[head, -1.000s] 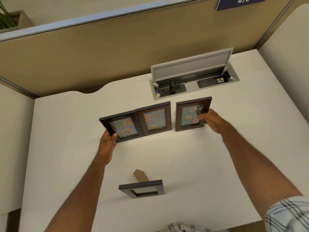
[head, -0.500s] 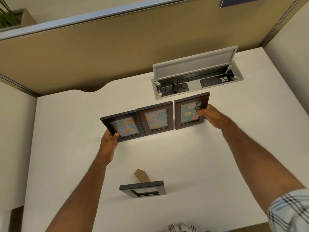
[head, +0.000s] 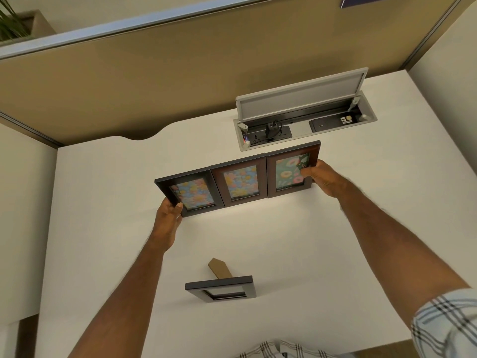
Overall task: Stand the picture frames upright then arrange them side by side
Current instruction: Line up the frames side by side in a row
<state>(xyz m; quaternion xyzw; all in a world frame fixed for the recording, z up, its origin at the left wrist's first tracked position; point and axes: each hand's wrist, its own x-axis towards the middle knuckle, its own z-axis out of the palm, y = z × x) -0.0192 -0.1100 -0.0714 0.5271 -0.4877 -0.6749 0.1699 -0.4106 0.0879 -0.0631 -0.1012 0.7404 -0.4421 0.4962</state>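
Note:
Three dark-framed floral pictures stand upright in a row on the white desk. My left hand grips the lower left corner of the left frame. The middle frame touches both neighbours. My right hand holds the right edge of the right frame, thumb on its glass. A fourth frame stands apart near the front of the desk, its brown cardboard stand poking out behind it.
An open grey cable box with sockets and a black plug is set into the desk just behind the row. A tan partition wall runs along the back. A potted plant sits beyond it at upper left.
My right hand has slid the right frame leftward until it meets the middle frame, closing the gap. The left hand kept its hold on the left frame.

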